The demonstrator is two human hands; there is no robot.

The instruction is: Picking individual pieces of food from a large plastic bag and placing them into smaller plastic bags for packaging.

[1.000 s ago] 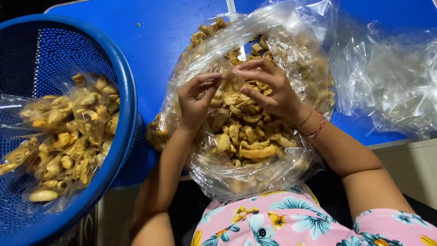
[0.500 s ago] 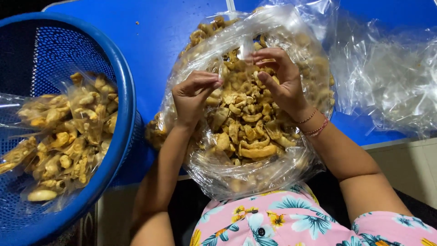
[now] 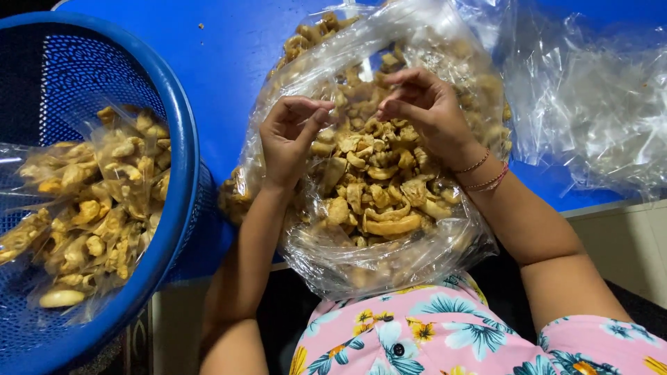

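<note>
A big clear plastic bag (image 3: pixel 389 271) of golden fried snack pieces (image 3: pixel 375 201) lies open on the blue table edge, against my lap. Both hands are over its mouth. My left hand (image 3: pixel 292 139) has its fingers curled and thumb pressed to the fingertips. My right hand (image 3: pixel 427 111), with thin bracelets at the wrist, pinches its fingertips together close to the left hand. A thin clear plastic film (image 3: pixel 358 94) seems stretched between the two pinches; whether it is a small bag or the big bag's flap is unclear.
A blue plastic basket (image 3: pixel 177 139) at the left holds several small clear packets of the same snacks (image 3: pixel 104 201). A heap of empty clear plastic bags (image 3: pixel 597 104) lies at the right on the blue table (image 3: pixel 229 62). The table edge runs just in front of my lap.
Both hands rose from the snack pile and drew closer together. The right hand went from spread fingers to a pinch, and the left hand's fingers curled in.
</note>
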